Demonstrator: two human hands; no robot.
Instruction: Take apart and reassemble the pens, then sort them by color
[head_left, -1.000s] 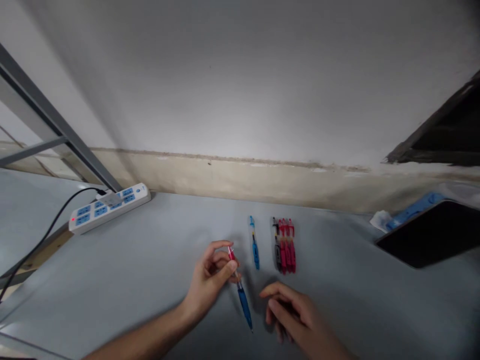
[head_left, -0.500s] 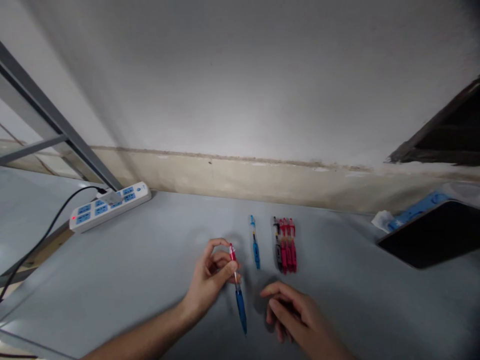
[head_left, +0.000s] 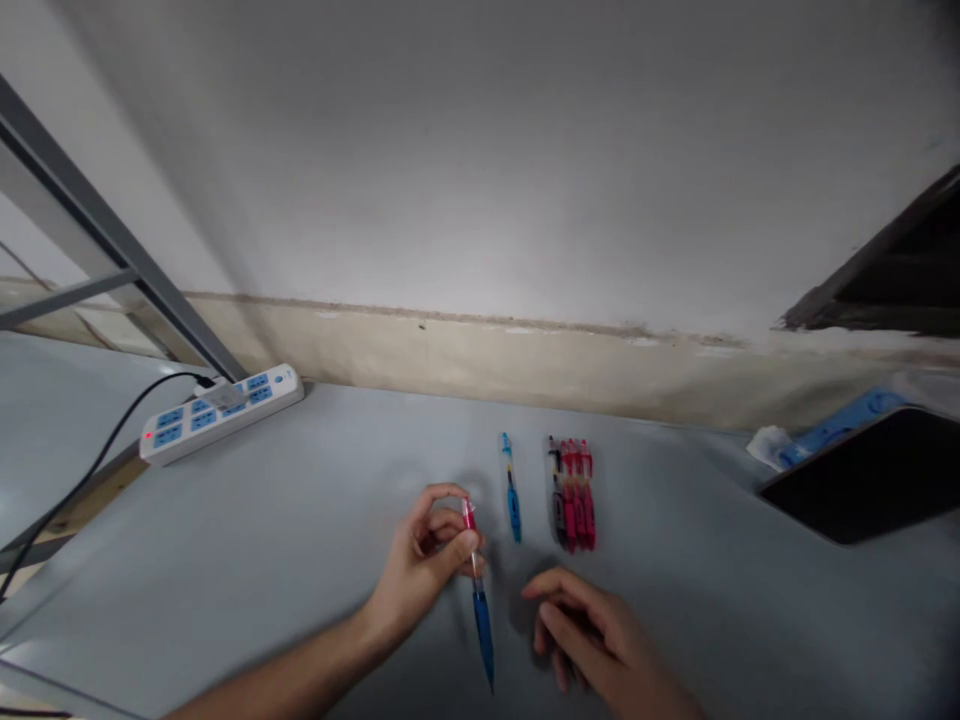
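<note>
My left hand (head_left: 431, 550) grips a click pen (head_left: 482, 620) between thumb and fingers. Its top and clip are red and its lower grip is blue, and the point faces down toward me. My index finger bends over to the red button. To the right, my right hand (head_left: 581, 630) hovers with loosely curled fingers, thumb and index apart, nothing in it. Beyond the hands, a blue pen (head_left: 512, 490) lies alone on the grey table (head_left: 315, 520). Beside it lie a black pen (head_left: 557, 490) and several red pens (head_left: 579, 500) in a tight row.
A white power strip (head_left: 225, 410) with a plugged-in black cable stands at the back left, near a metal frame (head_left: 112, 220). At the right, a dark-screened device (head_left: 862, 485) leans by a blue and white packet (head_left: 836, 430). A wall runs along the table's back.
The held pen has come slightly nearer to me, its point lower in view, and my index finger stays at its top. My right hand is almost unmoved.
</note>
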